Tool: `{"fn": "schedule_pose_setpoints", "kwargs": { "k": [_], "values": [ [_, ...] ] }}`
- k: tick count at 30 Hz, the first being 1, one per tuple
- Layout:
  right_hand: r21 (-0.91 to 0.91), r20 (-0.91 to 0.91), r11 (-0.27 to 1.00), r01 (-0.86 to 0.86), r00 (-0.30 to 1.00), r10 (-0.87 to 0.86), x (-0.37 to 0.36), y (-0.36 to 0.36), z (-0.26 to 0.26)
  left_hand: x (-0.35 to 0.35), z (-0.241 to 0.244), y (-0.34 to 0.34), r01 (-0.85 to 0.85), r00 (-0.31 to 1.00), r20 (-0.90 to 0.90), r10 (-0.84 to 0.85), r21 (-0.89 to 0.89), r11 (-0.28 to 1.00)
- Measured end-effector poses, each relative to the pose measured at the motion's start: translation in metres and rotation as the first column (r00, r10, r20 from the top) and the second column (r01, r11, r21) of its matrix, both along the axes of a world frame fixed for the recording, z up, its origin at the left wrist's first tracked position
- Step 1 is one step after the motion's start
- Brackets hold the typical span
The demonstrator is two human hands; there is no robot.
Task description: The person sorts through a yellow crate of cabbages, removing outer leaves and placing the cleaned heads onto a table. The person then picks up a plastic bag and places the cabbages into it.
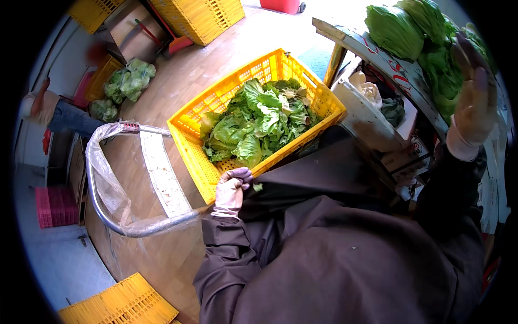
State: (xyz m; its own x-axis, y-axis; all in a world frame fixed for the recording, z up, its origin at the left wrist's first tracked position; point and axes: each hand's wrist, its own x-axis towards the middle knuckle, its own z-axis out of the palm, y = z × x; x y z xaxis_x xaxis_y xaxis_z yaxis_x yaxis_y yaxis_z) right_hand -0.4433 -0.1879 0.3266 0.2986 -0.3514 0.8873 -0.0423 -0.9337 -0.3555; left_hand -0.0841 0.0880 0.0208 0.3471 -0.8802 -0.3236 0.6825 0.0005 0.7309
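My left hand [232, 190], in a pale glove with purplish fingertips, is at the near rim of a yellow plastic crate [190, 162]. Its fingers are curled; whether they grip the rim or something small is not clear. A scrap of green leaf [257, 187] shows just beside the fingertips, over my dark clothing. Loose, partly wilted lettuce leaves [259, 121] are heaped inside the crate. At the far right my gloved right hand [473, 97] is raised with fingers extended, beside green lettuce heads [394, 32] piled on a table [344, 32]. Nothing shows in its grasp.
Left of the crate is a metal cart handle [95, 186] wrapped in clear plastic. Bagged green vegetables [135, 79] lie on the floor near another person [52, 109]. Yellow crates [198, 18] are stacked behind. A white box [360, 105] sits under the table.
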Motion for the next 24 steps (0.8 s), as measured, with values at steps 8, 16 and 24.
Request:
{"fn": "schedule_pose_setpoints", "kwargs": {
  "k": [8, 16, 24],
  "values": [
    [-0.032, -0.469, 0.991, 0.130, 0.874, -0.130, 0.107, -0.009, -0.083, 0.068, 0.020, -0.039, -0.238, 0.944, -0.229, 0.237, 0.025, 0.971],
    [0.759, -0.649, 0.645, -0.090, -0.194, 0.736, 0.215, 0.127, -0.321, 0.088, -0.007, -0.020, -0.319, 0.868, -0.368, 0.333, 0.100, 0.942],
    [0.773, -0.483, 0.608, 0.180, -0.453, 0.749, 0.230, 0.172, -0.373, 0.067, 0.044, 0.061, -0.377, 0.815, -0.297, 0.497, 0.379, 0.845]
  ]
}}
